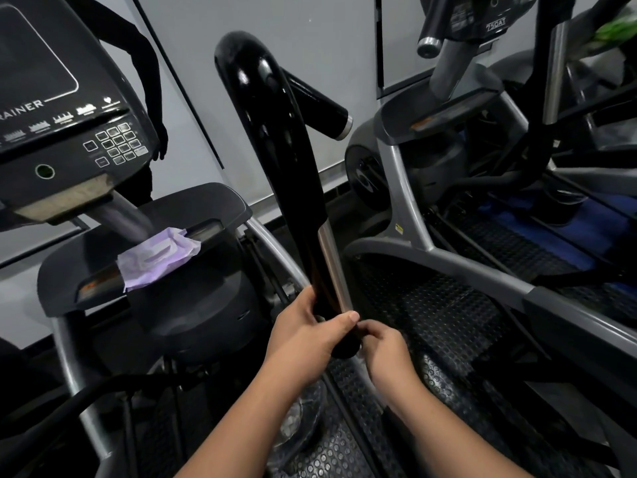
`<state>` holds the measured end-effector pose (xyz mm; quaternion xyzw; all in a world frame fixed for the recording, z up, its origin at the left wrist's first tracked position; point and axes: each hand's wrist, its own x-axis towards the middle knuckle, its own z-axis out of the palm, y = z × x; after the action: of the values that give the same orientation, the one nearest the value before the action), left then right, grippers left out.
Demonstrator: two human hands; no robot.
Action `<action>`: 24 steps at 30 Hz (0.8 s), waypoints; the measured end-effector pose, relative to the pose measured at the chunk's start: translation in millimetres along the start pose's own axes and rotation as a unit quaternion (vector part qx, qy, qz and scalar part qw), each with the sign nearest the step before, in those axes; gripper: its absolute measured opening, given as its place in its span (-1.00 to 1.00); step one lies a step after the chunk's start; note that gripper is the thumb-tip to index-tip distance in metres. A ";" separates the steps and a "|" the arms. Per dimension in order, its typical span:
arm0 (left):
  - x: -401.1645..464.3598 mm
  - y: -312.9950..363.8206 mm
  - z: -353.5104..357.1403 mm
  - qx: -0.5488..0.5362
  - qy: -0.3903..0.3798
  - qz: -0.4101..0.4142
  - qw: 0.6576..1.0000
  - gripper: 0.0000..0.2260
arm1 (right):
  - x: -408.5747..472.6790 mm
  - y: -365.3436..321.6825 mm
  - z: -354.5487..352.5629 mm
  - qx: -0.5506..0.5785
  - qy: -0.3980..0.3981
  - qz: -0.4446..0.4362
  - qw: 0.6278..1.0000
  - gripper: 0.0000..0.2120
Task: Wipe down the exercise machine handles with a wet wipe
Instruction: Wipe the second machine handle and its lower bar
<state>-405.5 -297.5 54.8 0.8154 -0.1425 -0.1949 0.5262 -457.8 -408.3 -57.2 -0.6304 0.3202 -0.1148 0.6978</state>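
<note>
Left grip (306, 334) clasps handle (275, 139) — wipe pack (155, 258) well apart.

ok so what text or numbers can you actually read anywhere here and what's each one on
"RAINER": console panel at upper left, cut off by the frame edge.
"750AT", seen mirrored: second machine's console at upper right.
Icon captions and keypad on the left console: too small to read.
Yellow sticker on the grey frame: too small.
Purple wipe pack: print blurred, unreadable.

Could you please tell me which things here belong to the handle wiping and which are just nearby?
In use: long glossy black handle; left hand; right hand; purple wet-wipe pack.
Nearby: black keypad console; neighbouring grey machine.
</note>
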 end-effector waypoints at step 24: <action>6.0 -10.3 -1.7 0.003 -0.009 0.033 0.999 -0.66 | 37.9 -35.6 -8.9 0.075 -0.145 0.044 0.986 -0.86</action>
<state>-399.2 -294.5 45.0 0.8102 -0.1744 -0.1843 0.5283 -425.3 -443.2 -34.7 -0.5714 0.2339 -0.0149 0.7865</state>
